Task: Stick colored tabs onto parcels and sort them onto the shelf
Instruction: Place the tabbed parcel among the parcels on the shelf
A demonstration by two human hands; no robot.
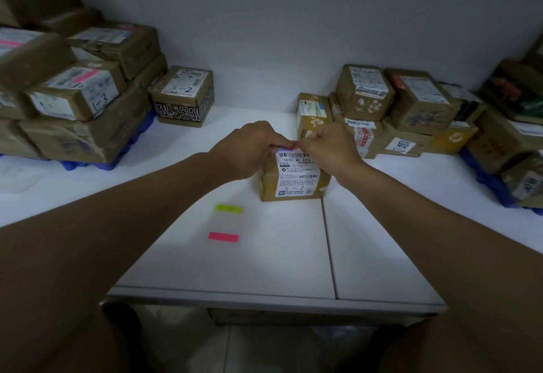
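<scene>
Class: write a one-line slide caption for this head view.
Both hands, left and right, press a pink tab onto a parcel.

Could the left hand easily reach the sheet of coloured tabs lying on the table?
Probably yes. The tab sheet lies flat on the table, with nothing around it, just beneath the left hand, though that hand is busy at the parcel.

Dim room. A plain pale wall (293, 20) rises behind a white desk (264, 255) whose top is split by a seam running front to back into two panels. Below the desk's front edge, light tiled floor (264, 352) is visible in shadow.
</scene>
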